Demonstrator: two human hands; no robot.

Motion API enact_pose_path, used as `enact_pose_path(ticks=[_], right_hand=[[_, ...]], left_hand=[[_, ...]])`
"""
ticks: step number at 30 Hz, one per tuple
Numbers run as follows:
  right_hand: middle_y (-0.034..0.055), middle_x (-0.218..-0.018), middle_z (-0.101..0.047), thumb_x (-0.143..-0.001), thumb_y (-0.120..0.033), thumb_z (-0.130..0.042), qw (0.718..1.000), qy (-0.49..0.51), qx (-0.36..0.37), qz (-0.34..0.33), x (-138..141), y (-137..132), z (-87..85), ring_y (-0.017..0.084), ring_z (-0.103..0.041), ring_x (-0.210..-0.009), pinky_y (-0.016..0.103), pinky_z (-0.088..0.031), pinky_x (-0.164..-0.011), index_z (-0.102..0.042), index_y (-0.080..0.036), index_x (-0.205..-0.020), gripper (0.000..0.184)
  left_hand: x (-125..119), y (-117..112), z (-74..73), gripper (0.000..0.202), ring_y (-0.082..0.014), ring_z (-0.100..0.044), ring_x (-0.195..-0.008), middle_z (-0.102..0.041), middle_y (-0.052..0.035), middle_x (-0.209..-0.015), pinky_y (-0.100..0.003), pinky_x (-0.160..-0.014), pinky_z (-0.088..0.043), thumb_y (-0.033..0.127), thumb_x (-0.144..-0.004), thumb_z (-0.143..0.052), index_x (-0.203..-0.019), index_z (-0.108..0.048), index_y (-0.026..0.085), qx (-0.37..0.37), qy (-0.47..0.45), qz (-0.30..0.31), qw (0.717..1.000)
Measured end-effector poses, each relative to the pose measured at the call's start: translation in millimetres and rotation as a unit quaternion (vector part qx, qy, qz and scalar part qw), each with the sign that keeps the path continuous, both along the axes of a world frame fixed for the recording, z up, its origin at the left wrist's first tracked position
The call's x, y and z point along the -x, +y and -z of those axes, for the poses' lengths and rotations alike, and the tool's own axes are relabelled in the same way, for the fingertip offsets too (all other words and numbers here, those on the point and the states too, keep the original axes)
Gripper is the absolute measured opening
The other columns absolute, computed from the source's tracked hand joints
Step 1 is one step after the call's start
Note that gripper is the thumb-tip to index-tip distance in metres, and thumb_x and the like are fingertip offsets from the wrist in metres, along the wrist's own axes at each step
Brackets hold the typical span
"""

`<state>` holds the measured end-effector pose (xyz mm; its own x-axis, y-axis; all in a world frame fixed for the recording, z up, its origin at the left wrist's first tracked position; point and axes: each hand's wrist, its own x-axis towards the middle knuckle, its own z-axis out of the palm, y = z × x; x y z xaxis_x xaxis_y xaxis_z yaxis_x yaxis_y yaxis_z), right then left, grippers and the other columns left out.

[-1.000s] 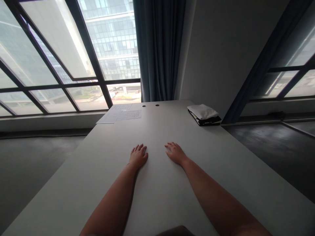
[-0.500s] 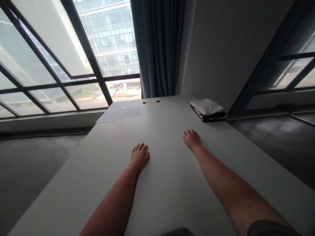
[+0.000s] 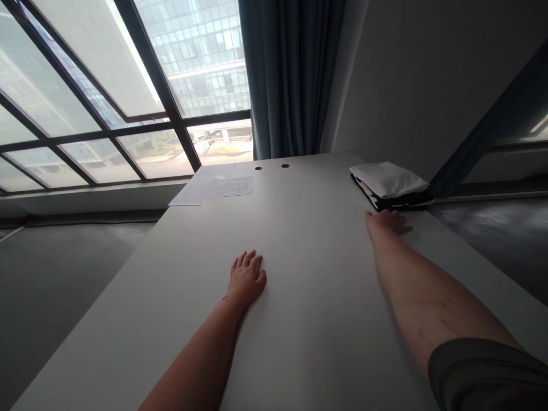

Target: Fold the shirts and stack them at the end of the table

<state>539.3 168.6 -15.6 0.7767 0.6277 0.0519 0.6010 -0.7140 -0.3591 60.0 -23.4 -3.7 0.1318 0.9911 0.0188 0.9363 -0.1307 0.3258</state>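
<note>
My open right hand (image 3: 386, 222) lying flat on the white table (image 3: 312, 331), fingertips just beside a black folder (image 3: 405, 201) under a folded white cloth (image 3: 387, 178), my open left hand (image 3: 247, 279) palm down, loose papers (image 3: 216, 186) well apart near the window (image 3: 98, 97)

Printed paper sheets (image 3: 222, 187), lines of text, too small to read

Our left hand (image 3: 247, 278) lies flat and open, palm down, fingers slightly spread, on the near side. Our right hand (image 3: 386, 221) rests palm down farther out and to the right, fingers lightly curled. Our left forearm (image 3: 194, 348) stays short of the right forearm (image 3: 428, 291), which stretches well ahead.
</note>
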Motion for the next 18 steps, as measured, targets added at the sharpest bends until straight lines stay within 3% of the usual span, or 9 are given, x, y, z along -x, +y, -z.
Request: enact_pose_path(ticks=[3, 9, 12, 18], right_hand=[[0.0374, -0.136, -0.052, -0.093, -0.052, -0.069, 0.999, -0.011, -0.026, 0.043, -9, 12, -5.0, 0.037, -0.041, -0.133, 0.054, -0.028, -0.102, -0.064, -0.006, -0.136, 0.064], [0.0343, -0.117, -0.065, -0.103, -0.035, -0.057, 0.999, -0.011, 0.003, 0.052, -20, 23, -11.4, 0.032, -0.055, -0.117, 0.05, -0.027, -0.094, -0.07, -0.004, -0.126, 0.041], [0.0315, -0.117, -0.067, -0.104, -0.031, -0.055, 1.0, -0.019, 0.013, 0.013, -19, 20, -15.1, 0.029, -0.058, -0.111, 0.046, -0.028, -0.089, -0.071, -0.006, -0.126, 0.037], [0.0257, -0.115, -0.07, -0.101, -0.025, -0.058, 0.99, -0.045, 0.015, -0.136, -2, 1, -14.4, 0.022, -0.061, -0.1, 0.036, -0.028, -0.078, -0.075, -0.009, -0.118, 0.029]], left_hand=[[1, 0, 3.9, 0.053, -0.0285, -0.028, -0.157, -0.044, -0.0035, -0.164, -0.052, -0.132, -0.018, 0.035, -0.094, -0.054, -0.146, -0.056, 0.029, -0.001, -0.001, -0.002, 1.0], [0, -1, 3.4, 0.051, -0.0287, -0.03, -0.155, -0.046, -0.004, -0.161, -0.051, -0.131, -0.019, 0.034, -0.093, -0.056, -0.144, -0.058, 0.03, -0.007, -0.005, -0.01, 1.0], [-1, -1, -1.0, 0.05, -0.029, -0.031, -0.154, -0.047, -0.0044, -0.16, -0.051, -0.13, -0.021, 0.034, -0.092, -0.057, -0.142, -0.059, 0.029, -0.002, -0.007, -0.018, 1.0], [-5, 1, -6.0, 0.047, -0.0304, -0.034, -0.153, -0.05, -0.0047, -0.158, -0.052, -0.128, -0.026, 0.035, -0.091, -0.058, -0.138, -0.062, 0.03, -0.008, 0.003, -0.036, 0.999]])
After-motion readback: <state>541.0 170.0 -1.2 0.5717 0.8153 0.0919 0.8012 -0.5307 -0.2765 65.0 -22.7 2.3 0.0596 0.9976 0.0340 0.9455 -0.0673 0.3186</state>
